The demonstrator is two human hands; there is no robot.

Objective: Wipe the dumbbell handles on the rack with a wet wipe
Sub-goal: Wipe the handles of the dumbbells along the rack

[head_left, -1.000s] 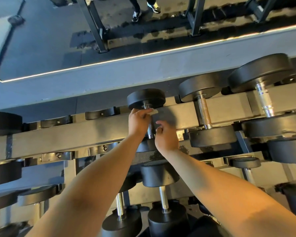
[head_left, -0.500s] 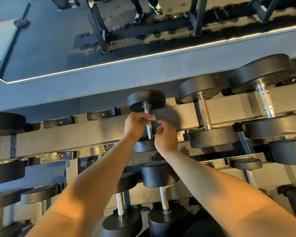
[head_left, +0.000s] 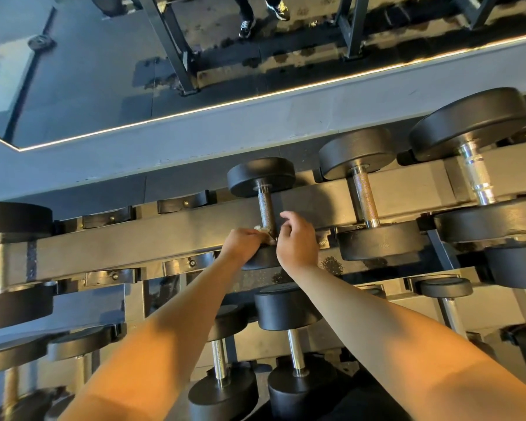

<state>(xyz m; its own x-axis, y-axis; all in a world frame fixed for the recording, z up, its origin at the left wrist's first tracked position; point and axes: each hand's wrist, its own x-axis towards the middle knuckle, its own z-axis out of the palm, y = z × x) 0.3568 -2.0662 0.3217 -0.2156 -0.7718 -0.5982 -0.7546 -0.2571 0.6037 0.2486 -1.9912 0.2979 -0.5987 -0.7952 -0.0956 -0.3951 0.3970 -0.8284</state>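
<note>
A small black dumbbell [head_left: 261,177] lies across the top tier of the rack [head_left: 152,235], its knurled metal handle [head_left: 268,209] bare along the upper part. My left hand [head_left: 244,244] grips a crumpled white wet wipe [head_left: 263,231] against the near end of that handle. My right hand [head_left: 296,240] is on the handle's right side, fingers curled at the wipe and the bar. The handle's lowest part and most of the wipe are hidden by both hands.
Two larger dumbbells [head_left: 362,189] [head_left: 474,165] lie to the right on the same tier. Empty black cradles [head_left: 182,203] sit left of the hands. Lower tiers hold more dumbbells [head_left: 289,311]. A wall mirror [head_left: 164,56] runs behind the rack.
Both hands slid down the handle toward me with the wipe, from just under the far head to the near end. The upper handle now shows bare.
</note>
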